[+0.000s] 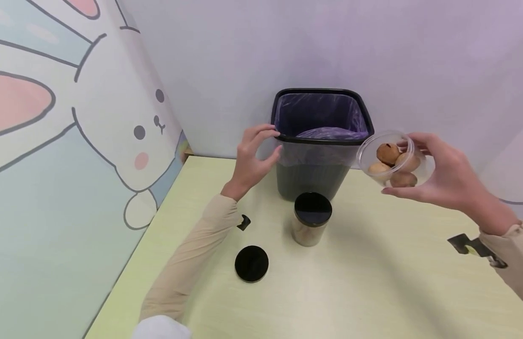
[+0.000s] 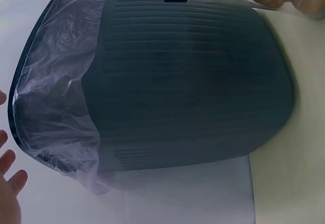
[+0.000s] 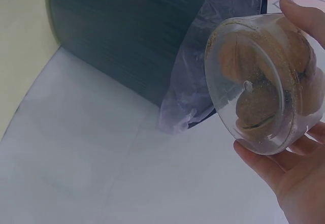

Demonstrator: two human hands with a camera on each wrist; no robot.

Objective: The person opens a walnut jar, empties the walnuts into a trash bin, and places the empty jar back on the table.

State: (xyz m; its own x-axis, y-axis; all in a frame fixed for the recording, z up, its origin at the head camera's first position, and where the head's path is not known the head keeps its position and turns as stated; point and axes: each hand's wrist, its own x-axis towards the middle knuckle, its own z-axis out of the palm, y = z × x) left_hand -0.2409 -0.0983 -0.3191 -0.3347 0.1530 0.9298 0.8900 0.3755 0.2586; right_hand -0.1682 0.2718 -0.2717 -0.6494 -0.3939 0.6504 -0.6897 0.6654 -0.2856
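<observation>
My right hand (image 1: pixel 449 172) grips a clear plastic jar (image 3: pixel 223 94) round its side, thumb and fingers on opposite walls. The jar is tilted, with its open mouth toward the bin in the head view. Several brown walnuts (image 1: pixel 388 153) lie inside it, one showing a dark slit in the right wrist view. My left hand (image 1: pixel 253 155) is at the left of the bin's rim, fingers bent and thumb apart, holding nothing; contact with the rim cannot be told. The dark bin (image 2: pixel 188 87) has a thin translucent liner (image 2: pixel 56 82) folded over its rim.
A second jar (image 1: pixel 307 234) with a black lid (image 1: pixel 313 208) stands in front of the bin, its contents blurred. Left of it a loose black lid (image 1: pixel 251 263) lies flat on the pale table (image 1: pixel 350 292). A wall with a painted rabbit (image 1: pixel 117 103) bounds the left side.
</observation>
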